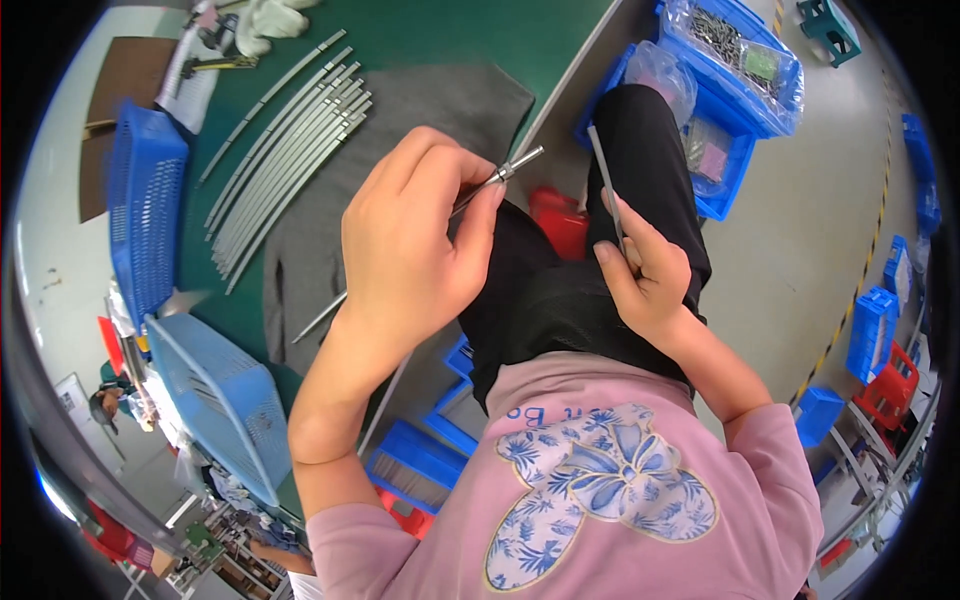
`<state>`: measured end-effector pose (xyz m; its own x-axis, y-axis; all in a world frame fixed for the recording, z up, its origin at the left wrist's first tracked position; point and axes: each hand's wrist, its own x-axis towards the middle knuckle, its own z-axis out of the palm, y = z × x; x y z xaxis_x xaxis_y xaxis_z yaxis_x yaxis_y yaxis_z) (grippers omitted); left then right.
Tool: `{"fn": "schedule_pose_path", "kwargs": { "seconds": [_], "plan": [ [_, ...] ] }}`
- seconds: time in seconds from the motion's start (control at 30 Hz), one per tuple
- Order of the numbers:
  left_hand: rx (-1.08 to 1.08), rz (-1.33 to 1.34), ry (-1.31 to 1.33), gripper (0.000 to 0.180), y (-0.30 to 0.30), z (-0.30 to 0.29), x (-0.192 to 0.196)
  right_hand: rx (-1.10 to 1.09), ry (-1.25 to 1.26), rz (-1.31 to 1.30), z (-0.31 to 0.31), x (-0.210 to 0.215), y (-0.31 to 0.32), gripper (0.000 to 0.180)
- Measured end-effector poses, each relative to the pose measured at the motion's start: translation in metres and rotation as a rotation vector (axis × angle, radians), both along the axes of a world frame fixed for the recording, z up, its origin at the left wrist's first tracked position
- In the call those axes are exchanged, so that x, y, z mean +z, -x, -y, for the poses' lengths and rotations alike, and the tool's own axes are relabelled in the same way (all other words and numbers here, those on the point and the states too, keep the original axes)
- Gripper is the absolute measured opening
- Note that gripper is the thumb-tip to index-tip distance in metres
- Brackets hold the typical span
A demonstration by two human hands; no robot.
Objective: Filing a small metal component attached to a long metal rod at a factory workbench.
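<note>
A green workbench (440,40) stands over a pale grey floor (800,240) lined with blue bins (735,110).

Both forearms are raised from the lower edge, sleeves pushed up past the elbows. The left hand (415,235) is curled into a pinch, thumb pressed against fingertips. The right hand (645,275) is closed more loosely, fingers folded, thumb extended upward.

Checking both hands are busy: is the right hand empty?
No, the right hand grips a thin grey strip over the lap.
</note>
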<state>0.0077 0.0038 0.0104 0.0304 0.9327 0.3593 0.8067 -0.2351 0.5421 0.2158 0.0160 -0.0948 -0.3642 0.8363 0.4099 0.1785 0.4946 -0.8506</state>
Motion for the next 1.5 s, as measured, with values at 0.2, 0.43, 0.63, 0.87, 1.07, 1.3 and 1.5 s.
{"fn": "schedule_pose_path", "kwargs": {
  "seconds": [0.2, 0.43, 0.63, 0.87, 1.07, 1.3, 1.5],
  "plan": [
    [0.028, 0.347, 0.202, 0.009, 0.009, 0.008, 0.042, 0.056, -0.049, -0.143, -0.013, 0.029, 0.019, 0.047],
    [0.117, 0.823, 0.461, 0.017, -0.009, 0.005, 0.070, 0.106, 0.217, -0.317, 0.010, 0.028, 0.033, 0.037],
    [0.216, 0.972, 0.400, 0.021, -0.010, -0.005, 0.072, 0.158, 0.502, -0.484, 0.026, 0.026, 0.044, 0.016],
    [0.350, 1.476, -0.169, 0.017, 0.030, 0.003, 0.062, 0.365, 0.901, -0.746, 0.026, 0.019, 0.038, 0.026],
    [0.845, 1.666, -0.478, 0.021, 0.062, 0.031, 0.024, 0.217, 1.066, -0.872, 0.010, 0.026, 0.044, 0.037],
    [1.132, 1.790, -0.820, 0.022, 0.077, 0.063, -0.005, 0.248, 1.059, -0.985, -0.007, 0.043, 0.063, 0.025],
    [1.192, 1.778, -0.739, 0.022, 0.062, 0.076, -0.012, 0.176, 0.703, -0.697, -0.013, 0.029, 0.082, 0.014]
  ]
}}
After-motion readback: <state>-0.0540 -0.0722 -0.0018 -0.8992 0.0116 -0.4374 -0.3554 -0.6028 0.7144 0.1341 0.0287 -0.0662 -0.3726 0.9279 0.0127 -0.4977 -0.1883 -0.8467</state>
